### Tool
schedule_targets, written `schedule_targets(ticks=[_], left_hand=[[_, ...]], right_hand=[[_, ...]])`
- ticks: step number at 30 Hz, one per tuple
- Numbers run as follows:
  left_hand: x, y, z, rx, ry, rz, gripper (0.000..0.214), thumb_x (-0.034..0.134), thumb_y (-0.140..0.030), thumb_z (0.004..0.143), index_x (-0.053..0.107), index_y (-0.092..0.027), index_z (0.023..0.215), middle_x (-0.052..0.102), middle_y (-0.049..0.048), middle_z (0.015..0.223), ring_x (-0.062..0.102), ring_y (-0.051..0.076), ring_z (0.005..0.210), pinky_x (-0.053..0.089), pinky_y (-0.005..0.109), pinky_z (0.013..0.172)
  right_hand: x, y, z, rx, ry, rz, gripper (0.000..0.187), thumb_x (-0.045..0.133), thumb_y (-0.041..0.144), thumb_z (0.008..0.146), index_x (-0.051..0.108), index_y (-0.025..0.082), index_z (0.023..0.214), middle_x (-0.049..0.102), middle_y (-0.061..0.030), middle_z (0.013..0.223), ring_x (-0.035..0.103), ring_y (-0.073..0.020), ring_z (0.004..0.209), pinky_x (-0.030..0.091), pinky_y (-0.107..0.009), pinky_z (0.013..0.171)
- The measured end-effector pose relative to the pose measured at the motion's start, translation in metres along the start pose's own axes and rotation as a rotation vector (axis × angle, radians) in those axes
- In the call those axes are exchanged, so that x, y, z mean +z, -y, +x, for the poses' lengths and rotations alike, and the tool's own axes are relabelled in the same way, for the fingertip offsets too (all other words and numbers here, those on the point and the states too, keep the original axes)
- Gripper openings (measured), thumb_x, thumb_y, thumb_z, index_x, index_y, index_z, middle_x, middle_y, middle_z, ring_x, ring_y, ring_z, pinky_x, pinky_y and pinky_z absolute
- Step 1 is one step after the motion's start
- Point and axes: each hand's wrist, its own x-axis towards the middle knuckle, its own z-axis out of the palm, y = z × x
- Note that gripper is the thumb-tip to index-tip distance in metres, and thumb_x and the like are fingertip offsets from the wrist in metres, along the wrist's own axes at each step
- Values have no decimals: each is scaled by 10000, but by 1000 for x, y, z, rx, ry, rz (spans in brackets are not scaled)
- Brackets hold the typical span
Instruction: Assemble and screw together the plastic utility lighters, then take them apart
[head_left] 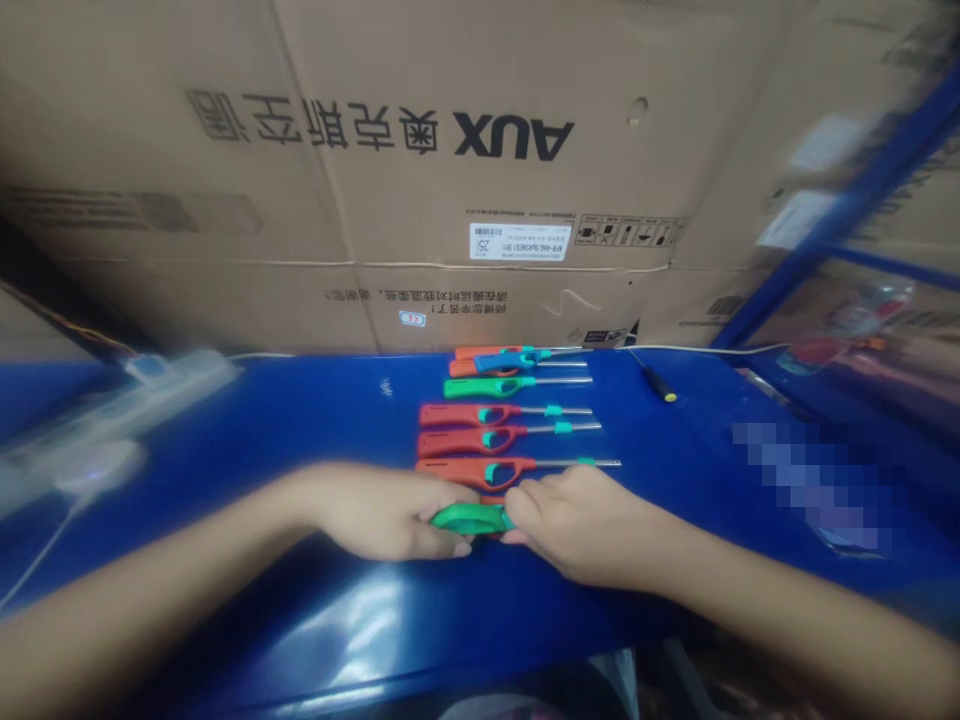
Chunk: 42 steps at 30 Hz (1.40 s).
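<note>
Between my two hands is a green long-necked gas lighter (470, 517), held level above the blue table. My left hand (390, 515) is closed round its handle end. The fingers of my right hand (574, 520) pinch it at the other end, where a bit of teal shows; that hand hides the metal tube. Just beyond lies a red-orange lighter (457, 470), with part of another orange one showing under my hands. Farther back are two red lighters (465, 438), a green lighter (480, 387), and a blue lighter (499, 362) resting across orange ones.
Behind the table (337, 400) stands a large cardboard sheet (390, 200) with upside-down print. A black screwdriver (658, 382) lies at the back right. To the left is a white power strip (165, 390) with a plugged-in charger (101, 468). Blue metal posts (825, 215) rise at the right.
</note>
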Motion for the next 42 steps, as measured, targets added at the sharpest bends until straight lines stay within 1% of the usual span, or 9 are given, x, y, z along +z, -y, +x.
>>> schedule_targets(ticks=[9, 17, 22, 24, 26, 29, 33, 37, 42], left_hand=[[7, -9, 2, -51, -25, 64, 123, 497, -252, 941, 582, -188, 879, 580, -6, 772, 513, 144, 670, 452, 235, 613], [15, -29, 2, -34, -17, 134, 172, 462, -213, 951, 618, -207, 1022, 632, 7, 850, 545, 151, 695, 446, 244, 616], [10, -16, -21, -95, -37, 71, 220, 509, -356, 971, 662, -203, 1010, 599, -3, 731, 481, 144, 602, 408, 235, 537], [6, -7, -28, -171, -43, 47, 283, 477, -369, 994, 645, -194, 1141, 644, 14, 840, 533, 156, 687, 445, 225, 606], [4, -1, -30, -153, -38, 44, 284, 482, -386, 995, 651, -182, 1096, 648, 12, 848, 538, 150, 696, 451, 215, 622], [4, 4, -30, -160, -42, 89, 280, 493, -387, 995, 664, -189, 1094, 663, 6, 867, 551, 144, 707, 447, 207, 629], [-2, 5, -33, -190, -122, 176, 391, 485, -468, 1000, 612, -247, 1297, 712, -4, 943, 597, 147, 731, 451, 216, 649], [-18, 7, -28, -226, -267, 321, 444, 468, -552, 989, 621, -248, 1275, 734, 23, 1046, 652, 176, 808, 473, 247, 699], [-35, 18, 2, -254, -473, 659, 442, 490, -574, 963, 662, -215, 1154, 719, 70, 1049, 667, 223, 846, 475, 294, 692]], right_hand=[[-12, 5, -5, 23, -26, 132, 275, 373, 320, 1046, 554, 167, 905, 650, -32, 767, 579, -172, 616, 213, -318, 532], [-21, 17, -12, -26, -12, 74, 359, 300, 354, 1073, 547, 177, 882, 593, -20, 725, 527, -184, 563, 188, -339, 483], [-20, 20, -31, 36, -63, -15, 325, 318, 323, 1065, 532, 190, 859, 577, -17, 691, 530, -197, 546, 180, -343, 481], [-20, 17, -36, 117, -58, -25, 308, 323, 288, 1060, 517, 198, 839, 562, -7, 664, 502, -188, 502, 175, -341, 483], [-21, 11, -37, 118, -22, -18, 299, 334, 298, 1058, 518, 200, 844, 571, -8, 684, 492, -182, 499, 178, -335, 489], [-21, -2, -32, 120, 42, 14, 300, 358, 309, 1055, 546, 192, 854, 610, -27, 747, 528, -179, 562, 228, -319, 512], [-19, -36, -22, 217, 84, 245, 347, 402, 436, 1041, 615, 184, 934, 669, -47, 879, 606, -176, 720, 406, -296, 637], [-4, -89, -3, 386, -91, 472, 413, 282, 384, 1070, 648, 193, 1052, 699, -74, 1051, 639, -198, 953, 482, -337, 850], [31, -147, 33, 487, -50, 354, 182, 615, 250, 926, 648, 155, 1078, 682, -130, 1127, 610, -250, 1068, 450, -361, 940]])
